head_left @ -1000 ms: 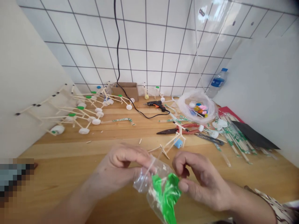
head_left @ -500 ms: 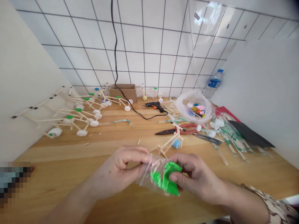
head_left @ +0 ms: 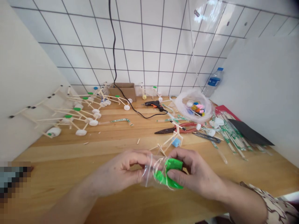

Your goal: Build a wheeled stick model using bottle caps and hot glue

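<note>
A small clear zip bag (head_left: pixel 147 172) is stretched between my two hands near the front of the wooden table. My left hand (head_left: pixel 127 169) pinches its zip edge, some fingers behind the plastic. Bright green clay-like stuff (head_left: pixel 174 166) fills the bag's right part, where my right hand (head_left: pixel 190 172) grips it with the thumb in front. Just beyond the bag lies a small frame of pale sticks (head_left: pixel 167 143) with a blue block (head_left: pixel 176 142) on it, partly hidden by my hands.
Stick frames with white wheels (head_left: pixel 80 132) line the left side. Behind are a glue gun (head_left: pixel 154 105), cardboard box (head_left: pixel 123 91) and plastic bag of coloured pieces (head_left: pixel 195 107). Pliers (head_left: pixel 165 130), scissors (head_left: pixel 207 137) and wrapped sticks (head_left: pixel 233 133) lie right; a bottle (head_left: pixel 213 82) stands behind.
My left fingers have moved slightly right, further over the bag. The green stuff and the bag's lower edge have risen a little, and the bag looks more crumpled.
</note>
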Tool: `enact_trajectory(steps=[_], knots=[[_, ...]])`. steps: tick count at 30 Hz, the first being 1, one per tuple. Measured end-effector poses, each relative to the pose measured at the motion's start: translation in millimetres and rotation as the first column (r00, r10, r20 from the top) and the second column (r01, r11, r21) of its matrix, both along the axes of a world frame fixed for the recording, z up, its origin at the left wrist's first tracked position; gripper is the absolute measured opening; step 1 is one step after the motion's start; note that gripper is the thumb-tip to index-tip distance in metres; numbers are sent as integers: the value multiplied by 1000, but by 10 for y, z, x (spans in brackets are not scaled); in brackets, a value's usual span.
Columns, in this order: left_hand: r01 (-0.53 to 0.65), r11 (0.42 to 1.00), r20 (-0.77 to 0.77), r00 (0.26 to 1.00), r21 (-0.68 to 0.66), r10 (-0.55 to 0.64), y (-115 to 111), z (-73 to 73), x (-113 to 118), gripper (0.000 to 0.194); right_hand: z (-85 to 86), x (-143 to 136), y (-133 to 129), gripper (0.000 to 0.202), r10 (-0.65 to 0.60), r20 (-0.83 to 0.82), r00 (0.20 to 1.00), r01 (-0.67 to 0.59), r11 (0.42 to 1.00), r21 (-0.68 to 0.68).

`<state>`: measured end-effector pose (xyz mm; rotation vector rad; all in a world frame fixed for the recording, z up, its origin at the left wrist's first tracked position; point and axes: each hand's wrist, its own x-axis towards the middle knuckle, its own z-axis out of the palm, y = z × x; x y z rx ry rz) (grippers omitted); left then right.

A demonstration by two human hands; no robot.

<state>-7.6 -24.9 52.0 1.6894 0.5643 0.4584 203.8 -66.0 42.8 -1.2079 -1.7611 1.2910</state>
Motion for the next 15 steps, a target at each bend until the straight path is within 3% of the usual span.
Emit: enact_trajectory(steps=[3,6,11,15], knots=[[25,999,-51,998,47,-23,14,-7,-6,23,-15,10,4,16,48,-84,995,-56,993,-101],[38,998,-86,996,40,-34,17,-1,1,23,-47,5,2,16,31,-92,995,-42,992,-118],[7,1000,-80,997,19,-6,-9,12,46,20,-82,-26,-20,10,-37,37,999,36,999,33],[-65,994,-87,994,87,73,-37,7,94,16,-89,-42,-41,9,-95,112,989,83,990,111]])
